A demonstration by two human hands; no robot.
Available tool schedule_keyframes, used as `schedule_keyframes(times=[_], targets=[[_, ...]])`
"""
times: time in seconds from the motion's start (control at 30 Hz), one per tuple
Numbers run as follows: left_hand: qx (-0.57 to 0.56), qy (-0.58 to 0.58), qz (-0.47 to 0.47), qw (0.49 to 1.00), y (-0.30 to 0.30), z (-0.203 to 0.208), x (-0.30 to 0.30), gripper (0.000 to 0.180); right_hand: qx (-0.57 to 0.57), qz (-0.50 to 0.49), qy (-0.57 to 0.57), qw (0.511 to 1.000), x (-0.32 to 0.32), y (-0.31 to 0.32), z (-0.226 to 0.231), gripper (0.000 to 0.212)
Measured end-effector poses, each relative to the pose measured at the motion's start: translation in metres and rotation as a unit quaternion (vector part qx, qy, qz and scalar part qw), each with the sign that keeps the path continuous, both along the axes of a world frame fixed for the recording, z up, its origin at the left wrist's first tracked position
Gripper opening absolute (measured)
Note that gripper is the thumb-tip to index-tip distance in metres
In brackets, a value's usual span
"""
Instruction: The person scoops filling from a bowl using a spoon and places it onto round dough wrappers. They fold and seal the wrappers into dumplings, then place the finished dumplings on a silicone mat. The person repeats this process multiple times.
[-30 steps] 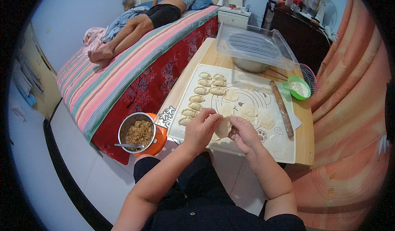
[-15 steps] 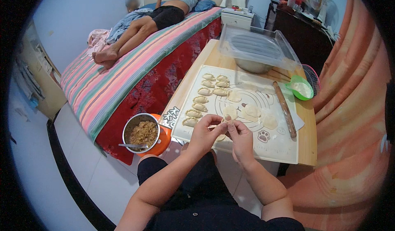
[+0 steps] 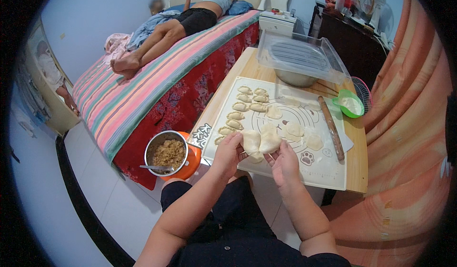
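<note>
Above the near edge of a white printed dough mat [image 3: 328, 174], both hands hold thin, pale dumpling wrappers. My left hand [image 3: 229, 152] has its fingers closed on the rim of the left wrapper [image 3: 251, 142]. My right hand [image 3: 285, 164] grips the right wrapper [image 3: 270, 140] from below and the side. The two rounds meet in the middle; whether they stick together I cannot tell. Several folded dumplings [image 3: 235, 115] lie in rows on the mat's left side. Flat wrappers [image 3: 292, 131] rest beyond my hands, some overlapping. A wooden rolling pin [image 3: 331, 128] lies along the right side.
A metal pot of filling [image 3: 166, 153] with a spoon stands on an orange stool [image 3: 190, 164] at left. A green bowl of flour [image 3: 350, 104] and a clear plastic bin [image 3: 304, 53] over a metal bowl occupy the table's far part. A person [image 3: 166, 34] lies on the striped bed.
My hands were pinched together over a small bit of dough. They have moved apart, and two wide wrappers now show between them. A figure has appeared at the far left.
</note>
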State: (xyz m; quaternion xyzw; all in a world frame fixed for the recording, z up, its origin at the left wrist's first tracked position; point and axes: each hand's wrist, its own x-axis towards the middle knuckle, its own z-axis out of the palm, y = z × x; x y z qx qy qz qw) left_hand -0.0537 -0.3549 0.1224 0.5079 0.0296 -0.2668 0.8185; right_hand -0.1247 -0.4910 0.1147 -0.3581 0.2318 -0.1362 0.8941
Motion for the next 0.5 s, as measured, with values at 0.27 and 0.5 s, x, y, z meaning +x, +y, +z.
schedule_keyframes(times=[0.27,0.5], targets=[[-0.008,-0.001,0.019,1.000,-0.003,-0.013,0.002,0.032,0.001,0.027,-0.022,0.999,-0.022,-0.018,-0.018,0.033],[0.141,-0.203,-0.091,0.965,-0.028,-0.022,0.039,0.048,-0.251,0.030,0.054,0.966,-0.065,-0.106,-0.043,0.033]])
